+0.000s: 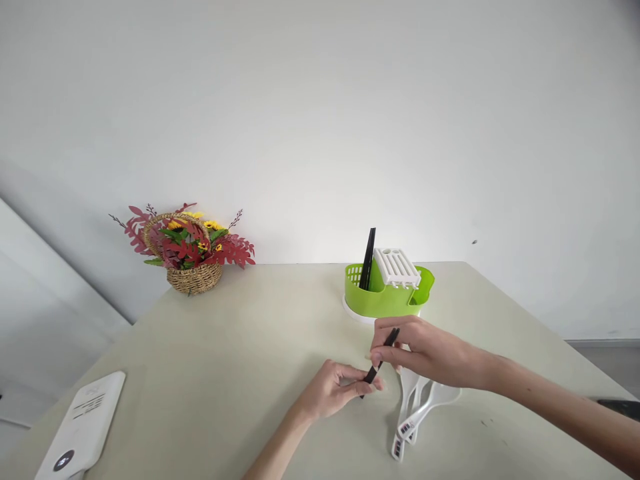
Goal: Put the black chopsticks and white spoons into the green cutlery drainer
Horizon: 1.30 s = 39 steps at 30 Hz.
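Observation:
Black chopsticks [372, 375] slant between my two hands, above the front middle of the table. Near their lower end, the fingers of my left hand [333, 388] pinch them. My right hand [415, 343] grips them higher up, and their upper ends poke out above its fingers. Several white rice paddles [419, 412] lie in an overlapping bunch just beneath and beside my right hand, partly hidden by it. Behind that hand stands a green utensil caddy [373, 304] with a white slatted top [397, 268]. More black chopsticks [368, 260] lean upright in its left compartment.
At the back left, a wicker basket [196, 279] holds red leaves and yellow flowers. A white device [85, 423] lies at the table's left edge. A dark object [620, 407] shows at the far right edge. The wall [310, 133] rises behind the table [240, 347].

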Tool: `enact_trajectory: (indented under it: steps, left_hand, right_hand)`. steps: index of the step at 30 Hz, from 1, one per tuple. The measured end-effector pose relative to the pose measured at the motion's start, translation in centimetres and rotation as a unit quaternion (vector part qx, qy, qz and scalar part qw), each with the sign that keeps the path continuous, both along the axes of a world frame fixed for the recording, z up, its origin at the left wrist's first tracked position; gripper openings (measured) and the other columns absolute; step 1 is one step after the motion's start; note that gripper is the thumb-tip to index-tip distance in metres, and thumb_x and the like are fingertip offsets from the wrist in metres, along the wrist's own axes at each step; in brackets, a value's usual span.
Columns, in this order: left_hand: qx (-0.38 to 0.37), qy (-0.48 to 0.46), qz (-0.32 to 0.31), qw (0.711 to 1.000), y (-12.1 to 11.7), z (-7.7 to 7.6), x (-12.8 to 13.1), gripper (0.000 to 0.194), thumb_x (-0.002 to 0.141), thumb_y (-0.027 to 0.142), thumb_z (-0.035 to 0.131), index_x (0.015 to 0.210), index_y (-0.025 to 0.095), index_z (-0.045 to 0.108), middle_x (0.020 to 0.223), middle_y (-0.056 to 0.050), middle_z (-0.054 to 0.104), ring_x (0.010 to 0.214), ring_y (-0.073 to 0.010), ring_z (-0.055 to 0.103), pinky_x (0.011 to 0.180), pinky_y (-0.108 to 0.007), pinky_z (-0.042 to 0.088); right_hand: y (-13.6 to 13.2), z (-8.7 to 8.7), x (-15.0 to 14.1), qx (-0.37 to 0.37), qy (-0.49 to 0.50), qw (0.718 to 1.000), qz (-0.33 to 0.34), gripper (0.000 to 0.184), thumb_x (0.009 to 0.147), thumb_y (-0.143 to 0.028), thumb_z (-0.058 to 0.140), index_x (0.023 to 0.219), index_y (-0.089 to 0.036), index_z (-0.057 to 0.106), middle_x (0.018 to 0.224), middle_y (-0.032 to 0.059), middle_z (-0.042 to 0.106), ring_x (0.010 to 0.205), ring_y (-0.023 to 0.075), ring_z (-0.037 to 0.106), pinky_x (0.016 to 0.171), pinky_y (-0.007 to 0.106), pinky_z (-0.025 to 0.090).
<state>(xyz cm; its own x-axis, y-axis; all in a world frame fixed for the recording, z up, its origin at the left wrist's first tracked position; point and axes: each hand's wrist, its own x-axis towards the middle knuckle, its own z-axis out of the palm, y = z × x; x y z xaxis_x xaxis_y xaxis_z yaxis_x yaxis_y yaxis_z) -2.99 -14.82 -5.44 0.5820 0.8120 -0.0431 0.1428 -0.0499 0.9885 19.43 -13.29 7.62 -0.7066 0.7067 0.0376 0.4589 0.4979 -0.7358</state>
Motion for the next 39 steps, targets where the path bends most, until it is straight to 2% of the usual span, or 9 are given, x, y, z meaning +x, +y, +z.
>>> enact_trajectory:
  steps: [8, 16, 19, 22, 25, 28, 32, 35, 39]
  left_hand:
    - [0.043, -0.002, 0.075, 0.996, 0.3, -0.1, 0.2, 0.038, 0.092, 0.055, 0.067, 0.099, 0.022, 0.084, 0.103, -0.006, 0.082, 0.101, -0.026, 0.073, 0.093, -0.033, 0.054]
    - [0.045, -0.008, 0.135, 0.99, 0.8, -0.9, -0.1, 0.039, 0.092, 0.055, 0.067, 0.105, 0.022, 0.083, 0.107, -0.007, 0.081, 0.107, -0.0282, 0.072, 0.098, -0.037, 0.055]
    - [0.063, -0.001, 0.164, 0.984, 1.1, -1.5, -0.1, 0.037, 0.089, 0.052, 0.072, 0.107, 0.02, 0.08, 0.111, -0.009, 0.079, 0.101, -0.0264, 0.072, 0.095, -0.038, 0.056]
    - [0.074, -0.013, 0.204, 0.976, 1.3, -2.2, -0.1, 0.042, 0.086, 0.047, 0.076, 0.118, 0.02, 0.07, 0.122, -0.012, 0.072, 0.099, -0.0229, 0.071, 0.088, -0.036, 0.058]
    - [0.072, -0.014, 0.236, 0.969, 1.5, -2.9, -0.1, 0.042, 0.088, 0.047, 0.073, 0.12, 0.022, 0.063, 0.124, -0.011, 0.067, 0.096, -0.0195, 0.07, 0.082, -0.033, 0.059]
    - [0.074, -0.007, 0.242, 0.967, 1.5, -3.2, -0.1, 0.038, 0.09, 0.048, 0.07, 0.116, 0.022, 0.06, 0.12, -0.009, 0.065, 0.092, -0.0171, 0.069, 0.078, -0.03, 0.058]
    - [0.082, 0.01, 0.232, 0.969, 1.3, -3.3, 0.1, 0.034, 0.093, 0.047, 0.067, 0.114, 0.021, 0.061, 0.115, -0.007, 0.067, 0.09, -0.0163, 0.067, 0.078, -0.029, 0.055]
    - [0.082, 0.013, 0.232, 0.969, 1.2, -3.3, 0.2, 0.032, 0.094, 0.047, 0.066, 0.112, 0.021, 0.063, 0.114, -0.007, 0.069, 0.091, -0.0168, 0.067, 0.079, -0.03, 0.055]
    - [0.081, 0.018, 0.228, 0.97, 1.1, -3.1, 0.3, 0.029, 0.094, 0.047, 0.065, 0.105, 0.02, 0.066, 0.109, -0.008, 0.072, 0.086, -0.017, 0.067, 0.076, -0.029, 0.053]
  right_hand:
    - [0.1, 1.6, 0.0, 0.041, 0.015, 0.995, -0.088, 0.031, 0.101, -0.051, 0.057, 0.095, -0.024, 0.071, 0.084, 0.0012, 0.074, 0.069, 0.0158, 0.067, 0.066, 0.028, 0.051]
    - [0.7, 2.7, -0.4, 0.07, 0.013, 0.989, -0.13, 0.037, 0.1, -0.056, 0.057, 0.086, -0.024, 0.068, 0.072, -0.0006, 0.073, 0.063, 0.0158, 0.067, 0.059, 0.028, 0.047]
    - [1.8, 4.9, 0.1, 0.079, 0.006, 0.988, -0.129, 0.043, 0.095, -0.064, 0.059, 0.084, -0.024, 0.07, 0.069, 0.0, 0.073, 0.061, 0.016, 0.065, 0.054, 0.027, 0.045]
    - [3.4, 8.2, 1.0, 0.092, 0.049, 0.981, -0.164, 0.049, 0.09, -0.07, 0.064, 0.083, -0.022, 0.071, 0.07, 0.0027, 0.074, 0.059, 0.0161, 0.065, 0.051, 0.027, 0.045]
    - [5.1, 11.2, 1.8, 0.171, 0.087, 0.96, -0.206, 0.05, 0.085, -0.07, 0.068, 0.086, -0.02, 0.073, 0.077, 0.0056, 0.076, 0.061, 0.0172, 0.068, 0.054, 0.029, 0.049]
    - [6.5, 12.5, 2.0, 0.248, 0.065, 0.932, -0.255, 0.044, 0.088, -0.065, 0.068, 0.085, -0.022, 0.073, 0.082, 0.0053, 0.078, 0.063, 0.0171, 0.069, 0.059, 0.031, 0.052]
    - [8.4, 11.8, 1.2, 0.27, -0.012, 0.92, -0.285, 0.033, 0.093, -0.054, 0.064, 0.082, -0.024, 0.073, 0.072, 0.0006, 0.077, 0.06, 0.0161, 0.068, 0.059, 0.031, 0.052]
    - [10.1, 10.3, 0.3, 0.225, -0.057, 0.934, -0.272, 0.03, 0.094, -0.051, 0.063, 0.082, -0.024, 0.071, 0.071, -0.0008, 0.077, 0.056, 0.0151, 0.067, 0.055, 0.029, 0.05]
    - [13.0, 7.9, -0.4, 0.151, -0.059, 0.961, -0.223, 0.027, 0.092, -0.047, 0.066, 0.082, -0.023, 0.068, 0.082, 0.0, 0.081, 0.066, 0.0162, 0.074, 0.064, 0.029, 0.057]
